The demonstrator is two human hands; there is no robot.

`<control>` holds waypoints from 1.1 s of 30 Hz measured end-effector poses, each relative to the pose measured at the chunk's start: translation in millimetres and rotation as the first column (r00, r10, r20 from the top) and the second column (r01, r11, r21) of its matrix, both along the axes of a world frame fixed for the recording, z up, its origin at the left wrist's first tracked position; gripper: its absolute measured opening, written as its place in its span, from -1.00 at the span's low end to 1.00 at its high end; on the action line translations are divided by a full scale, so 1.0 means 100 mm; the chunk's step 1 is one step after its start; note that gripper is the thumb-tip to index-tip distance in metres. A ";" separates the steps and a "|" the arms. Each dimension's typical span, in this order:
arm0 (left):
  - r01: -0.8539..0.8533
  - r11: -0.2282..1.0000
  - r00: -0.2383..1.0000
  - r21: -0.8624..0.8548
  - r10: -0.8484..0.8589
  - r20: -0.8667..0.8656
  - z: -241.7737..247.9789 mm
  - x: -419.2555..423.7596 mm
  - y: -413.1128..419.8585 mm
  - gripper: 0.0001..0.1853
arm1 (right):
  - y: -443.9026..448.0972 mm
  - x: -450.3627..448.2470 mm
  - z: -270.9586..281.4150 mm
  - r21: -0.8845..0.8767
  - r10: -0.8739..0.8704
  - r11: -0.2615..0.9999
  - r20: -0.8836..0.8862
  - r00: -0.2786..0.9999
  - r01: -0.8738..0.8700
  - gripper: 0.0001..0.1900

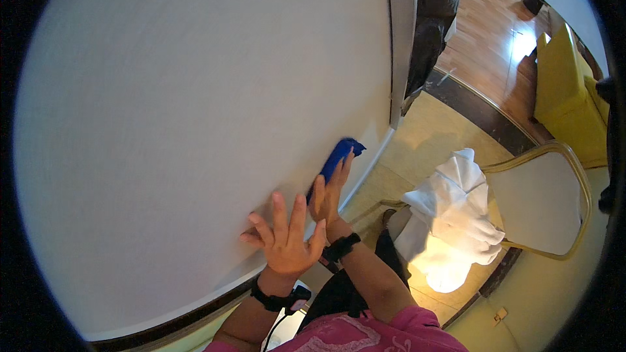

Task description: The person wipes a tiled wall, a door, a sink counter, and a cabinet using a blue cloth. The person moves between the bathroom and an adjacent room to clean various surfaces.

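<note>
My right hand (331,190) holds a folded dark blue cloth (337,156) flat against a large pale panel (195,107), its fingers stretched along the cloth. To the left of it, my left hand (288,239) is spread with the fingers apart and holds nothing. Its fingertips are at the panel, but whether they all touch it cannot be told. Both wrists wear black straps, and a small device with a cable sits on the left one. Part of the blue cloth is hidden under my right hand.
A gilt-framed chair (543,205) stands to the right with a crumpled white cloth (455,205) on its seat. Black plastic sheeting (435,14) hangs beside a vertical trim (403,34). Beyond the dark floor strip (469,102) are a wood floor (489,24) and yellow upholstered furniture (562,88).
</note>
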State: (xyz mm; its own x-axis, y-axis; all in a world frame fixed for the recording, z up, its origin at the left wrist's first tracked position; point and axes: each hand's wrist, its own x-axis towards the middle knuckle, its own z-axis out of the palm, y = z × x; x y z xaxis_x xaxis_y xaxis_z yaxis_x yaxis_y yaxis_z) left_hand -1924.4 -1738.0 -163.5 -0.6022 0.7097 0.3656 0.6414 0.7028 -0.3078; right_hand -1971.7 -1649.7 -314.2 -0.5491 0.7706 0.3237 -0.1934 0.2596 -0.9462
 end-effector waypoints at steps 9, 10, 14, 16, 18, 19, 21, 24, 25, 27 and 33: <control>0.060 0.993 0.995 0.103 -0.069 0.079 0.13 -0.20 0.34 -0.24 | 0.46 -0.22 0.77 0.237 0.014 0.971 -0.211 0.977 0.037 -0.40; 0.065 0.997 0.997 0.043 -0.067 0.034 0.13 -0.25 0.40 -0.25 | 0.47 -0.25 0.70 0.254 -0.001 0.966 -0.191 0.982 0.050 -0.45; 0.040 0.994 0.999 -0.100 -0.042 -0.018 -0.03 -0.31 0.60 -0.29 | 0.55 -0.36 0.36 0.261 -0.049 0.961 -0.176 0.983 0.095 -0.46; 0.000 0.989 1.000 -0.148 0.001 0.005 -0.15 -0.30 0.63 -0.32 | 0.68 -0.42 0.27 0.214 -0.047 0.972 -0.229 0.972 0.098 -0.42; 0.004 0.989 1.000 -0.145 -0.007 -0.020 -0.21 -0.34 0.65 -0.33 | 0.80 -0.38 0.25 0.154 -0.022 0.987 -0.161 0.987 0.048 -0.35; 0.009 0.990 0.999 -0.140 -0.014 -0.031 -0.23 -0.35 0.66 -0.34 | 0.84 -0.38 0.17 0.142 -0.032 0.989 -0.139 0.990 0.052 -0.34; 0.032 0.991 0.999 -0.130 -0.034 -0.011 -0.24 -0.35 0.65 -0.35 | 0.88 -0.41 -0.07 0.117 -0.046 0.991 -0.101 0.994 0.058 -0.30; 0.061 0.998 0.994 -0.015 -0.059 0.087 -0.22 -0.33 0.60 -0.41 | 0.90 -0.41 -0.14 0.050 -0.042 0.998 -0.007 0.999 0.042 -0.26; 0.069 0.997 0.989 0.040 -0.074 0.131 -0.19 -0.33 0.61 -0.43 | 0.92 -0.42 -0.10 0.022 -0.042 0.999 0.019 0.999 0.042 -0.25; 0.111 0.983 0.985 0.145 -0.128 0.112 -0.14 -0.37 0.70 -0.42 | 0.91 -0.45 0.05 0.039 -0.054 0.998 -0.010 0.998 0.055 -0.26; 0.087 0.995 0.980 0.045 -0.094 0.177 0.20 -0.61 1.25 -0.35 | 1.34 -0.62 0.75 0.251 -0.027 0.966 -0.170 0.985 0.070 -0.30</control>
State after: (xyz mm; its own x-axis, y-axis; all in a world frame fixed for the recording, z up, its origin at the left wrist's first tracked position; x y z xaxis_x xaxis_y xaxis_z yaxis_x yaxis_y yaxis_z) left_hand -1984.9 -1613.1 -143.3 -0.5939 0.7524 0.2848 0.7451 0.6480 -0.1580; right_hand -2033.4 -1515.8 -238.9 -0.4358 0.6753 0.5951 -0.3215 0.5007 -0.8037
